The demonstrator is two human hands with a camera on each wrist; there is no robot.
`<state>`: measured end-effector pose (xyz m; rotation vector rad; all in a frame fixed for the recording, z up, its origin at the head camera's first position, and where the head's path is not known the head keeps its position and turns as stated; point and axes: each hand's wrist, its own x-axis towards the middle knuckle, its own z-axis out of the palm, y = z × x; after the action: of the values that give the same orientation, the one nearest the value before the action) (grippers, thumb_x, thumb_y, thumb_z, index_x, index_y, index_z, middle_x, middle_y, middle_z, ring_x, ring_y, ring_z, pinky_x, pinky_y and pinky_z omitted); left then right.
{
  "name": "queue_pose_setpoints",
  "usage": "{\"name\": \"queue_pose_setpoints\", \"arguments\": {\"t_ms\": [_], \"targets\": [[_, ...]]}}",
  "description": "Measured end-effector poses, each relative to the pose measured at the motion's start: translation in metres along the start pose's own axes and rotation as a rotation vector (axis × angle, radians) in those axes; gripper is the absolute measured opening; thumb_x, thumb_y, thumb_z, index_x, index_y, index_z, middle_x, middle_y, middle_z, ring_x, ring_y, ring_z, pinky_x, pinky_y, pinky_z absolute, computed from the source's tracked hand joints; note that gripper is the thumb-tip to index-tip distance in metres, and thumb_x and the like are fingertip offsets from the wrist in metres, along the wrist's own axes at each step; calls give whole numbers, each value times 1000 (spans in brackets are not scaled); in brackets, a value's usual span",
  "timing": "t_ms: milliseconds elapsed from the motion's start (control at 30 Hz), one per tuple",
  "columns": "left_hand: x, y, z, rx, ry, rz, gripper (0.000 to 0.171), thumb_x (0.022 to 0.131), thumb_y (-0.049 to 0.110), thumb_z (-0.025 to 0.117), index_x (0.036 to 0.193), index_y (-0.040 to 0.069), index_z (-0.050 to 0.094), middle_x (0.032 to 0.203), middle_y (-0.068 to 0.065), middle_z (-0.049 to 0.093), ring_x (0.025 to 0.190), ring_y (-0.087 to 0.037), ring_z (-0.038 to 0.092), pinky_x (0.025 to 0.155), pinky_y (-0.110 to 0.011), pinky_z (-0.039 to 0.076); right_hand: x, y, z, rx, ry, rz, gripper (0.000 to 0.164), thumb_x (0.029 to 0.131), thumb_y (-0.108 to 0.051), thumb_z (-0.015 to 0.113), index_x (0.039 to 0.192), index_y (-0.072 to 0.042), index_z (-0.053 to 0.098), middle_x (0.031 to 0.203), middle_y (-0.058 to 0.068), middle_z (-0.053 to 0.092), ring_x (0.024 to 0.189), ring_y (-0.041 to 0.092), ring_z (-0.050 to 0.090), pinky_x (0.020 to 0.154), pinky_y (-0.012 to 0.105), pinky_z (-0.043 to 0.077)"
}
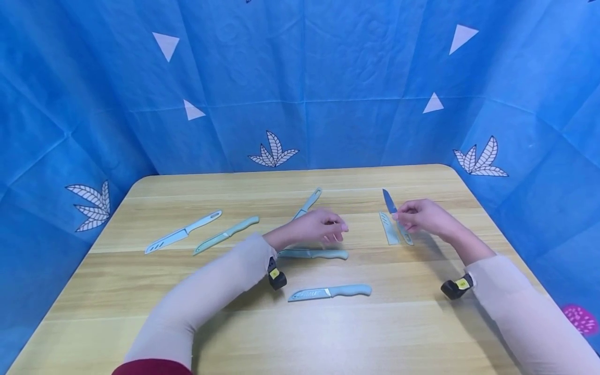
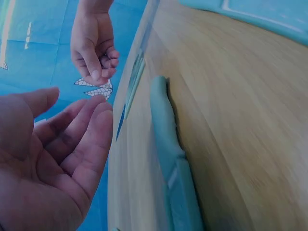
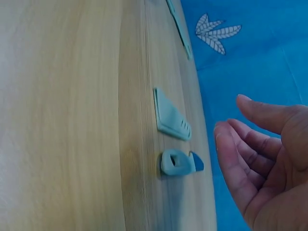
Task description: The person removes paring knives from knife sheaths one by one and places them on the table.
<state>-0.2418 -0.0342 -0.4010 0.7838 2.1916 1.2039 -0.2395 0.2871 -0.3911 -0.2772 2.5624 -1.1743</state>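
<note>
My right hand (image 1: pixel 427 217) hovers just above an unsheathed paring knife (image 1: pixel 388 200), its fingers bent and the thumb apart from them in the right wrist view, holding nothing. The knife has a dark blue blade and a pale green handle with a hole. Beside it lies a loose pale green blade sheath (image 3: pixel 169 115) with slots. My left hand (image 1: pixel 321 227) hangs over the table's middle with loosely curved fingers and holds nothing. Under it lies a sheathed green knife (image 2: pixel 166 120). Behind it another knife (image 1: pixel 310 200) is partly hidden by that hand.
Toward the front lies a sheathed light blue knife (image 1: pixel 349 290). Two more sheathed knives lie on the left, one blue (image 1: pixel 201 222) and one green (image 1: pixel 239 227). The wooden table (image 1: pixel 117 312) meets a blue patterned cloth (image 1: pixel 351 130) at the back and sides.
</note>
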Motion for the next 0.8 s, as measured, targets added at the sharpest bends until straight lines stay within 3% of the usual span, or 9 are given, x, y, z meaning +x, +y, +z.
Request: {"name": "queue_pose_setpoints", "arguments": {"t_ms": [267, 433, 633, 800], "targets": [[-20, -8, -2, 170, -64, 82, 36, 100, 38, 57, 124, 13, 65, 99, 2, 69, 80, -19, 64, 72, -28, 55, -10, -7, 10, 3, -40, -91, 33, 96, -27, 65, 114, 1, 63, 97, 16, 65, 81, 28, 62, 74, 39, 58], [-31, -9, 0, 268, -84, 129, 34, 99, 39, 57, 124, 17, 66, 111, 11, 66, 95, -8, 61, 84, -25, 53, -16, -11, 17, 18, -73, -147, 28, 95, -20, 66, 114, 1, 63, 97, 17, 66, 79, 32, 62, 68, 41, 57], [-42, -12, 4, 294, -126, 187, 35, 97, 39, 61, 124, 17, 66, 109, 16, 66, 103, -1, 59, 94, -21, 50, -19, -14, 26, -25, -96, -222, 29, 94, -18, 67, 117, 1, 63, 102, 11, 68, 91, 25, 63, 76, 33, 57], [-53, -13, 8, 294, -142, 189, 40, 95, 40, 64, 126, 16, 65, 115, 9, 66, 105, -1, 58, 95, -21, 50, -24, -17, 36, -57, -144, -281, 31, 92, -16, 69, 119, -1, 64, 109, 11, 68, 102, 22, 63, 85, 27, 55]]}}
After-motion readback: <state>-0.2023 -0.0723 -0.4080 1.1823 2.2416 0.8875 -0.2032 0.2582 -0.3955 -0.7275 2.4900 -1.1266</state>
